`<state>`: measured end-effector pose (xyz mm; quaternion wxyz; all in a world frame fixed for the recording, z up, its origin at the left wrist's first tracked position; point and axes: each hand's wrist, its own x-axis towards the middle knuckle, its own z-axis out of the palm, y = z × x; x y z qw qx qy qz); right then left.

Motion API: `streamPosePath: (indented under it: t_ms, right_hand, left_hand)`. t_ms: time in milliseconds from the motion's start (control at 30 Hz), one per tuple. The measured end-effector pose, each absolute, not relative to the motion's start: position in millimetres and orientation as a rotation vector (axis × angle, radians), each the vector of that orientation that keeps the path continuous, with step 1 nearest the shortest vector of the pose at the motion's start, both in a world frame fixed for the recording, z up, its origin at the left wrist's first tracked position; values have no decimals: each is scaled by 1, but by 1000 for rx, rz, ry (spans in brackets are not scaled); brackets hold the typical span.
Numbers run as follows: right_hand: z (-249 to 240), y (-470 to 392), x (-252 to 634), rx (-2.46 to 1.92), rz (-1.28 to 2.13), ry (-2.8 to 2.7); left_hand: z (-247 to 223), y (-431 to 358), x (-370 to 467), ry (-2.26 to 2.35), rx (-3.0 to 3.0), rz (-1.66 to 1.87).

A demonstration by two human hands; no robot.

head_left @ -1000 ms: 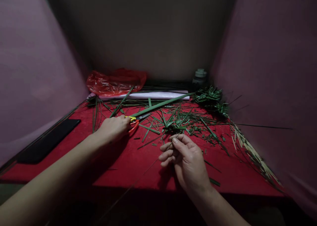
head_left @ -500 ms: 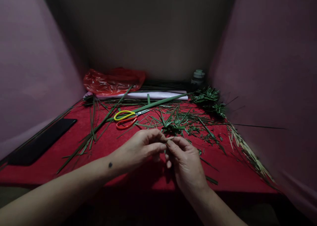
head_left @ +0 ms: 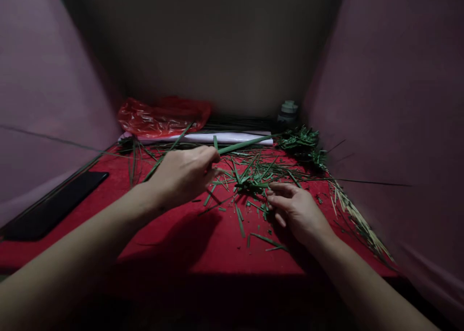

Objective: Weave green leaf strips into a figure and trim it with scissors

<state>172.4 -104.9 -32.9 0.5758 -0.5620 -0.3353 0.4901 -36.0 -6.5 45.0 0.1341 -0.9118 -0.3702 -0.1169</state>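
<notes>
My left hand (head_left: 190,174) reaches over the spot where the scissors lay, its fingers curled downward and closed. The scissors are hidden from view, and what the fingers hold cannot be made out. A long thin dark strand (head_left: 61,140) runs from the left edge toward this hand; whether it is gripped there is unclear. My right hand (head_left: 295,208) is low over the table, thumb and index finger closed on the end of a small folded green leaf piece (head_left: 250,186). Cut leaf scraps (head_left: 241,220) lie around and below it.
A red cloth (head_left: 163,253) covers the table. At the back are a red plastic bag (head_left: 163,118), a white roll (head_left: 232,138) and a lidded bottle (head_left: 288,111). Dark green leafwork (head_left: 302,145) and pale stalks (head_left: 357,220) line the right; a black flat object (head_left: 58,205) lies left.
My hands have parted from a shared pinch. The left moved up and left over the scissors, covering them; the right moved right to the leaf piece. A thin strand now shows at left.
</notes>
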Motion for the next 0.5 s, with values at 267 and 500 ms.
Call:
streamPosePath:
  t_ms: [267, 500]
  right_hand:
    - [-31, -79, 169, -1290, 1230, -843]
    - [-10, -62, 170, -1208, 1091, -1028]
  left_hand:
    - [3, 6, -1, -1181, -3012, -380]
    - [28, 18, 5, -1318, -3256, -518]
